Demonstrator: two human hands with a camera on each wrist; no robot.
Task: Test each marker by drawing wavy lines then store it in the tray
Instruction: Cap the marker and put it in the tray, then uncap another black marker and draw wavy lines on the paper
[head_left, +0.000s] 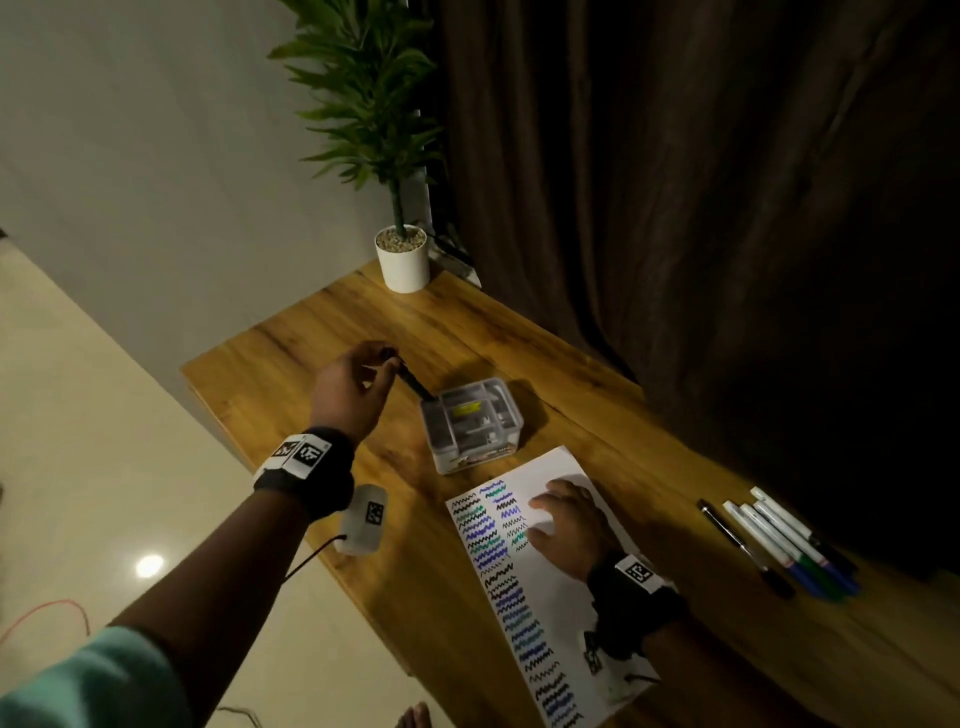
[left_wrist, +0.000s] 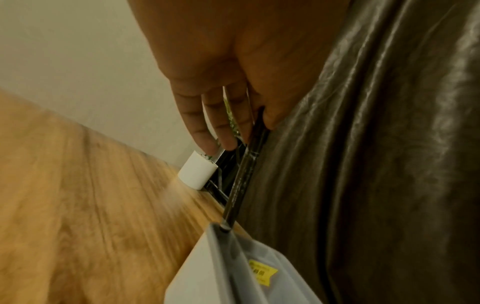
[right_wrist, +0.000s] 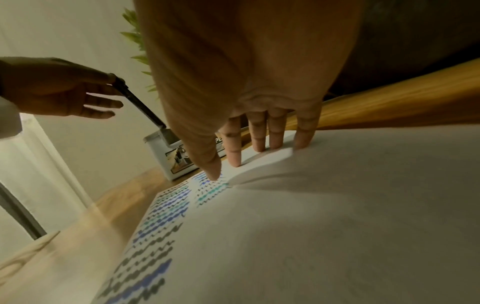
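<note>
My left hand (head_left: 363, 374) pinches the top end of a black marker (head_left: 414, 385) between thumb and forefinger; the other fingers hang straight. The marker (left_wrist: 242, 181) slants down, and its lower tip is inside the near left corner of the grey plastic tray (head_left: 470, 423). The same marker (right_wrist: 140, 105) and tray (right_wrist: 166, 156) show at the left of the right wrist view. My right hand (head_left: 566, 519) lies flat, fingers straight, on the white paper (head_left: 561, 587) with wavy lines in black, blue and green.
Several capped markers (head_left: 779, 540) lie in a row at the table's right. A white potted plant (head_left: 402, 257) stands at the far corner beside a dark curtain. A small white device (head_left: 363, 519) with a cable sits at the table's left edge.
</note>
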